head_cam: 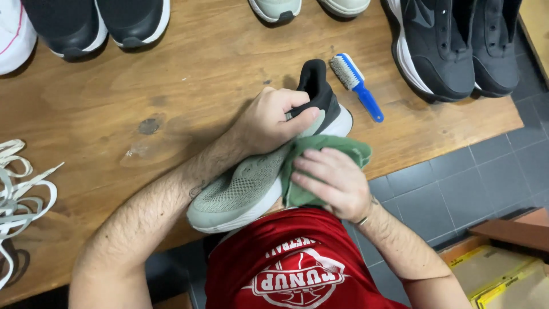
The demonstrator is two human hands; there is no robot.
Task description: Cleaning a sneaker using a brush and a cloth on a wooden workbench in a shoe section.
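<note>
A sage-green knit sneaker [246,186] with a black heel collar and pale sole lies tilted at the near edge of the wooden table [171,86], its toe toward my body. My left hand [269,121] grips it across the top near the collar. My right hand [334,180] presses a folded green cloth [337,150] against the shoe's side, over the sole edge. A small brush with a blue handle [359,86] lies on the table just beyond the shoe's heel, touching neither hand.
Pairs of dark sneakers stand at the back left [97,23] and back right [452,46], pale shoes [309,7] at the back centre. White laces [20,189] lie at the left edge. Grey floor tiles [457,189] and an open cardboard box [503,263] are on the right.
</note>
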